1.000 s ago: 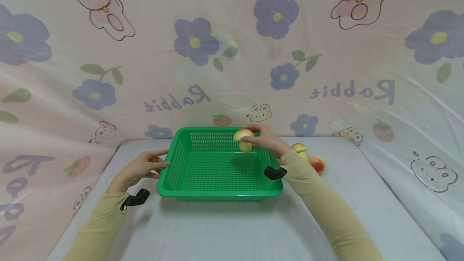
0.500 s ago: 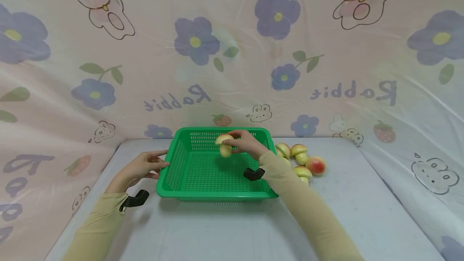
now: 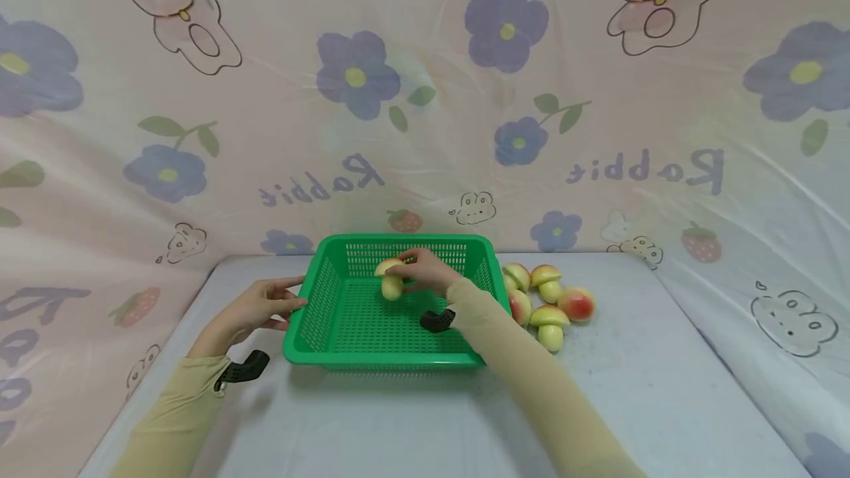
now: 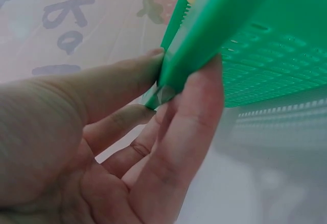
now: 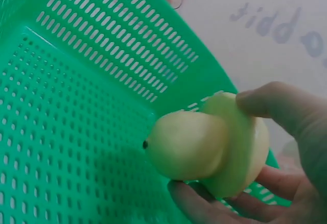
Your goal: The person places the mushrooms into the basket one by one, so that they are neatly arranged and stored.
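Observation:
A green plastic basket with slotted walls stands on the table. My left hand grips the basket's left rim between thumb and fingers. Over the inside of the basket, my right hand holds a pale yellow mushroom by its cap, stem pointing down toward the basket floor. In the right wrist view, the thumb and fingers pinch the cap of that mushroom, and a dark dot marks the stem's end. Beneath it, the visible basket floor bears nothing.
Right of the basket lie several more mushrooms: one stands at the front, another at the back, and a red-capped one lies on its side. A printed cloth hangs behind the white table.
My right hand has carried the mushroom leftward and lower into the basket, uncovering the mushrooms on the right. My left hand keeps its hold on the rim.

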Demonstrator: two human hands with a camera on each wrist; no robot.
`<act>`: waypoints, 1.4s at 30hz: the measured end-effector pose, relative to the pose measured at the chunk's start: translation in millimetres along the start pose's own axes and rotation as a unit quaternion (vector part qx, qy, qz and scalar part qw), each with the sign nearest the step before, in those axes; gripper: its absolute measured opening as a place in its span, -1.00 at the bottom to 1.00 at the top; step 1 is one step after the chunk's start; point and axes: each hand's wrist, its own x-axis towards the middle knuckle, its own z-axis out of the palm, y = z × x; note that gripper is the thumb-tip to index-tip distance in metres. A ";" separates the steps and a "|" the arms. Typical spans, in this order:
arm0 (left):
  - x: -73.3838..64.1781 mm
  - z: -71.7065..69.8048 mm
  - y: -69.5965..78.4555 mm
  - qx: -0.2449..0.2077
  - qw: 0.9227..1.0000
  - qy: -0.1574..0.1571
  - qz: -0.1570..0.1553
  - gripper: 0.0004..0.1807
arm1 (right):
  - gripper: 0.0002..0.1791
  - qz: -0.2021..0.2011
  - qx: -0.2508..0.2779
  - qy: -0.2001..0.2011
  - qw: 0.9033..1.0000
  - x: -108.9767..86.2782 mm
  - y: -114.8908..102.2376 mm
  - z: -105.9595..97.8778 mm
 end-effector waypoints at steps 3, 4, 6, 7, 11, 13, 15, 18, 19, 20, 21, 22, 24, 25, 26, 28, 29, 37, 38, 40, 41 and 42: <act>-0.7 0.7 0.4 -0.002 1.000 -0.002 -0.001 -0.21 | -0.41 0.006 -0.004 -0.004 1.000 2.9 0.2 8.2; -0.7 0.9 0.5 -0.004 1.000 -0.003 -0.001 -0.20 | -0.41 0.006 -0.007 -0.004 1.000 3.6 0.4 11.0; -0.7 1.1 0.6 -0.005 1.000 -0.003 -0.002 -0.20 | -0.42 0.005 -0.019 -0.001 1.000 4.2 0.7 16.9; -0.7 1.2 0.6 -0.005 1.000 -0.003 -0.001 -0.20 | -0.43 0.003 -0.028 0.001 1.000 4.6 1.3 19.9; -1.2 1.1 0.7 -0.003 1.000 -0.003 0.001 -0.21 | -0.47 -0.001 -0.066 -0.002 0.998 6.3 5.4 32.8; -1.5 1.0 0.7 -0.002 1.000 -0.004 0.003 -0.21 | -0.49 -0.002 -0.086 -0.004 0.996 7.1 7.8 39.2; -1.3 0.9 0.5 -0.001 1.000 -0.004 0.003 -0.21 | -0.49 -0.004 -0.107 -0.003 0.994 7.3 9.6 44.7; -0.5 0.8 -0.2 0.001 1.000 -0.001 0.003 -0.20 | -0.49 -0.005 -0.129 0.007 0.992 7.8 11.5 49.9; -0.2 0.6 -0.5 0.002 1.000 0.000 0.003 -0.20 | -0.48 -0.005 -0.135 0.010 0.991 8.2 12.1 50.7; 0.0 0.5 -0.8 0.002 1.000 0.001 0.003 -0.20 | -0.48 -0.005 -0.138 0.014 0.990 8.5 12.5 51.1; 0.2 0.4 -0.9 0.003 1.000 0.001 0.003 -0.20 | -0.48 -0.004 -0.139 0.017 0.990 8.9 12.8 51.3; 0.3 0.4 -0.9 0.003 1.000 0.002 0.003 -0.20 | -0.48 -0.003 -0.139 0.019 0.990 9.3 13.1 51.1; 0.3 0.1 -0.5 0.003 1.000 0.000 0.003 -0.20 | -0.49 -0.001 -0.136 0.020 0.991 9.5 12.9 51.0; 0.4 0.0 -0.2 0.004 1.000 0.000 0.003 -0.20 | -0.49 -0.001 -0.135 0.020 0.991 9.5 12.7 51.1; 0.4 -0.1 0.1 0.004 1.000 0.000 0.003 -0.20 | -0.49 -0.002 -0.135 0.019 0.991 9.6 12.6 51.5; 0.3 -0.3 0.5 0.004 1.000 -0.001 0.002 -0.20 | -0.49 -0.003 -0.132 0.016 0.991 10.4 12.5 52.5; 0.1 -0.4 0.5 0.004 1.000 -0.001 0.002 -0.21 | -0.49 -0.004 -0.133 0.015 0.991 10.8 12.4 53.2; -0.4 0.2 0.9 0.002 1.000 -0.002 0.000 -0.20 | -0.46 0.001 -0.156 0.018 0.988 14.0 9.9 58.4; -0.4 0.3 0.8 0.002 1.000 -0.002 0.000 -0.20 | -0.46 0.002 -0.156 0.018 0.988 14.5 9.5 58.8; -0.1 0.3 1.1 0.002 1.000 -0.003 -0.002 -0.20 | -0.45 0.004 -0.154 0.019 0.988 15.4 9.0 58.9; 0.0 0.3 1.4 0.003 1.000 -0.003 -0.002 -0.20 | -0.44 0.006 -0.154 0.021 0.988 16.0 8.9 58.9; 0.0 0.2 1.6 0.004 1.000 -0.003 -0.003 -0.20 | -0.43 0.009 -0.152 0.023 0.988 16.6 9.0 58.8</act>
